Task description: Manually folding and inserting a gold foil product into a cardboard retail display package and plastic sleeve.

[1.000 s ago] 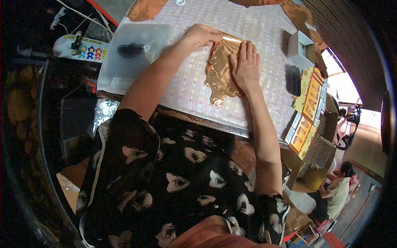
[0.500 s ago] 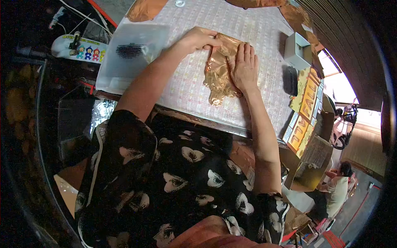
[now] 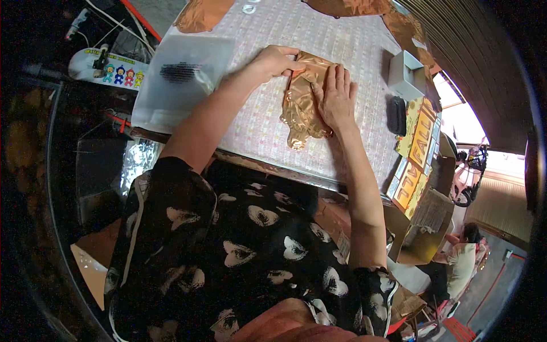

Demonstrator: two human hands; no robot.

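Biggest by far was the table (image 3: pixel 256 122), its pale patterned top filling the area in front of you! Off to your lower R, a seated person (image 3: pixel 461 265) in a light top, partly turned away. Your black shirt (image 3: pixel 262 214), w/ pale hearts all over, filled the lower middle. Then the open cardboard carton (image 3: pixel 436 208), just beyond the table's R edge. Flat on the L side lay a clear plastic bag (image 3: pixel 165 102) w/ a dark printed patch, your L forearm passing over its R side. On the R edge, a yellow-and-orange printed pack (image 3: pixel 419 139). Copper sheets (image 3: pixel 205 14) along the far edge, L and R.

And centre table, the gold-copper foil piece (image 3: pixel 302 97)! Wrinkled, straight-edged at the far end, lobed at the end nearest you, right btwn your hands. Your R hand (image 3: pixel 339 102) lay palm down on its R side, fingers straight, thumb out, gripping nothing; how hard it pressed, can't tell. Your L hand (image 3: pixel 273 64) was mostly curled, thumb and forefinger closed on the foil's far L corner.

Smaller stuff: white open box (image 3: pixel 401 85), far R; black case (image 3: pixel 396 115) just below it, nr the printed pack; tiniest, white rings (image 3: pixel 249 12) up top, well apart from both hands.
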